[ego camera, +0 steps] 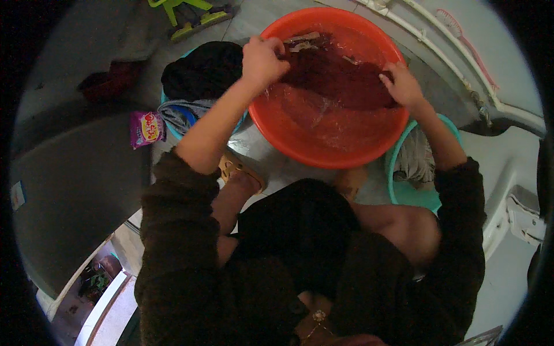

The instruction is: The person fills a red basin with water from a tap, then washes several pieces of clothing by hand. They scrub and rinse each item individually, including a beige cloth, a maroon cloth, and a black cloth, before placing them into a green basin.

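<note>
A dark red garment (pixel 342 80) is spread between my two hands inside a large orange-red plastic basin (pixel 320 160) that holds water. My left hand (pixel 264 60) grips the cloth near the basin's left rim, fingers curled towards the wrist. Over by the right rim, my right hand (pixel 403 86) pinches the other end of it. Pale strips, perhaps trim or a label, show along the garment's far edge. Part of the cloth lies in the water, and its underside is hidden.
Left of the basin stands a blue tub with black cloth (pixel 201 71) and grey cloth (pixel 186 112). A purple snack packet (pixel 148 129) lies beside it. A teal bucket (pixel 391 173) with grey cloth (pixel 413 155) stands right. White pipes (pixel 426 34) run along the wall; a green stool (pixel 186 13) is behind.
</note>
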### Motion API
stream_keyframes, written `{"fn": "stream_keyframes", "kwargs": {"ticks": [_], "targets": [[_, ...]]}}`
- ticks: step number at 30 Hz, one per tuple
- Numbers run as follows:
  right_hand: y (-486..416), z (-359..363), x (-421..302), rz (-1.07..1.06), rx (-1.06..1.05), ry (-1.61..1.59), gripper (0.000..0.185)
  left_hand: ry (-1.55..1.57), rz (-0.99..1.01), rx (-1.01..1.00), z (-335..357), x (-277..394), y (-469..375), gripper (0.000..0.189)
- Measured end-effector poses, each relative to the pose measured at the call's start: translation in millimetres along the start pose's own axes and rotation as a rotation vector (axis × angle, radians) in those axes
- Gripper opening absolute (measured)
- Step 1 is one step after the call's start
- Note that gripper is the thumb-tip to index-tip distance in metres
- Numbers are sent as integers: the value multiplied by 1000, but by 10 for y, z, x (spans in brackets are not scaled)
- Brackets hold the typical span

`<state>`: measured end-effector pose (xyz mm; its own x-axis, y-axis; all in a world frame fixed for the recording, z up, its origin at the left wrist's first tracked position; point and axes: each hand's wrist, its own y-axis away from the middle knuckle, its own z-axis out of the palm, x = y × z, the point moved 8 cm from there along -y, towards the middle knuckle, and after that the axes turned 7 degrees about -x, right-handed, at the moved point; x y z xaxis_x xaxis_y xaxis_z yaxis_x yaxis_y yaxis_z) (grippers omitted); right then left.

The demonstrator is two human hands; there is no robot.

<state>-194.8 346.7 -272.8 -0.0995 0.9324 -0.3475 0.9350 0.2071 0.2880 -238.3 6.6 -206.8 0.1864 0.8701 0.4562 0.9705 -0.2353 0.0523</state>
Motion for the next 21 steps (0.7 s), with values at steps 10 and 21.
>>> {"fn": "stream_keyframes", "kwargs": {"ticks": [10,21], "targets": [[-301,1215,-570,-144,-220,285,71,-420,41,-464,1449,70,530,71],[-960,1801,83,58,66,148,45,-501,-157,-868,2334,-372,644,49]]}}
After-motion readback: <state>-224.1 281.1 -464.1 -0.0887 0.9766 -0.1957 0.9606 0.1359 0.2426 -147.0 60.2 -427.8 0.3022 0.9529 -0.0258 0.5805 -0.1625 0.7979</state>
